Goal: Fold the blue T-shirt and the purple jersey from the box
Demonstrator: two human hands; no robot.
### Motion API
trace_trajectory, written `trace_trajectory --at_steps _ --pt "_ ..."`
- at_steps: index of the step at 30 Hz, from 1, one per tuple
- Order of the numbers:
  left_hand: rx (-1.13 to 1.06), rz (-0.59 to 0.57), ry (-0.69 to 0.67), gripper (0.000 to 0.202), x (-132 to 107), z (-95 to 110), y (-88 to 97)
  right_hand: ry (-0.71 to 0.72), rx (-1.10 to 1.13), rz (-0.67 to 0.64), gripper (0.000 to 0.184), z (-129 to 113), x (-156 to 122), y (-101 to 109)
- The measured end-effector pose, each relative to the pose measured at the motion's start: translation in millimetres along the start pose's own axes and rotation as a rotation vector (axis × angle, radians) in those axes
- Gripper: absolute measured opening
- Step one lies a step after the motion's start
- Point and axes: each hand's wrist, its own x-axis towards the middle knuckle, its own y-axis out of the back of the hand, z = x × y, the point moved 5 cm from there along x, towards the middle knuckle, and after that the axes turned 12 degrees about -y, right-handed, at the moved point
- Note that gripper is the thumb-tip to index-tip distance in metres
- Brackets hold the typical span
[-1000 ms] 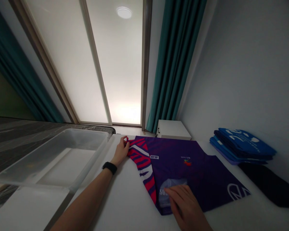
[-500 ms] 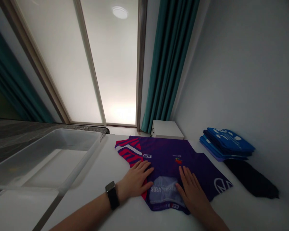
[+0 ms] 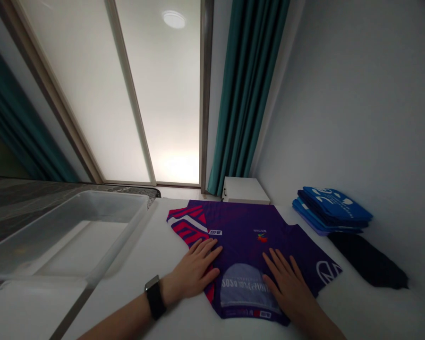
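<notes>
A purple T-shirt [image 3: 241,231] lies spread on the white table, its neck end towards me and its sleeves out to both sides. One sleeve, on the left, is red striped with a white band; the other carries a white round logo. Flat on the shirt's left shoulder area rests my left hand [image 3: 194,269], fingers spread, a watch on its wrist. My right hand [image 3: 290,283] lies palm down on the right side of the shirt, fingers apart. Between the hands the greyish inner neck panel with lettering shows.
To the left stands a translucent plastic bin [image 3: 116,241]. A stack of folded blue garments [image 3: 336,208] sits at the right by the wall, with a black cloth item [image 3: 368,259] in front of it. Beyond the table's far edge is a white cabinet [image 3: 246,188].
Both hands have shifted slightly apart and towards me on the shirt. The neck area is now flatter and wider, and its collar edge reaches a little nearer to me.
</notes>
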Motion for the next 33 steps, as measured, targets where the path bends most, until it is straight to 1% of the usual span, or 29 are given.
trace_trajectory --at_steps 2,3,5,7,9,10,12,13,15,17,18,20,22,24,27,30,33 --pt "0.044 0.066 0.092 0.05 -3.7 -21.7 15.9 0.041 0.055 0.055 0.05 -17.4 2.1 13.4" --pt "0.077 0.107 0.157 0.048 -7.2 -36.2 25.2 0.07 0.093 0.07 0.044 -30.9 2.2 21.2" --pt "0.143 0.178 0.287 0.043 -17.9 -67.8 42.1 0.117 0.185 0.022 0.029 -64.7 0.1 33.9" --pt "0.217 0.219 0.438 0.04 -33.0 -98.8 53.8 0.148 0.247 -0.039 0.027 -101.8 -4.5 41.2" --pt "0.264 0.232 0.58 0.039 -49.2 -123.5 58.2 0.187 0.319 -0.077 0.022 -135.2 -10.7 41.5" --pt "0.267 0.241 0.638 0.039 -56.4 -132.5 58.3 0.19 0.347 -0.074 0.02 -147.7 -13.5 39.5" --pt "0.241 0.264 0.717 0.039 -67.2 -143.7 55.8 0.213 0.362 -0.089 0.024 -165.8 -18.7 31.4" --pt "0.218 0.277 0.739 0.04 -70.4 -146.6 54.1 0.228 0.355 -0.105 0.025 -171.6 -20.3 27.6" --pt "0.174 0.303 0.756 0.04 -73.2 -148.7 51.3 0.266 0.35 -0.168 0.019 -178.6 -19.7 24.7" --pt "0.141 0.327 0.748 0.04 -73.1 -148.4 49.8 0.274 0.386 -0.233 0.016 -180.9 -8.9 31.1" --pt "0.126 0.341 0.737 0.039 -72.5 -148.0 49.5 0.256 0.416 -0.256 0.02 -181.1 1.7 36.6" --pt "0.095 0.373 0.696 0.036 -71.2 -146.9 49.0 0.197 0.443 -0.233 0.022 -180.9 33.1 47.9" --pt "0.066 0.401 0.656 0.035 -70.8 -146.3 48.5 0.161 0.38 -0.233 0.022 -184.1 72.5 48.6" --pt "0.04 0.419 0.63 0.033 -71.2 -146.6 47.9 0.115 0.257 -0.237 0.022 -188.7 113.7 37.3" --pt "0.018 0.429 0.602 0.025 -71.7 -146.4 48.2 0.049 0.19 -0.205 0.023 -197.0 166.3 12.6" --pt "0.02 0.413 0.584 0.02 -71.0 -144.6 49.0 -0.014 0.141 -0.172 0.024 -204.9 201.2 -9.4" --pt "0.035 0.382 0.585 0.019 -70.0 -142.4 49.1 -0.059 0.112 -0.148 0.026 -211.6 222.6 -22.7"
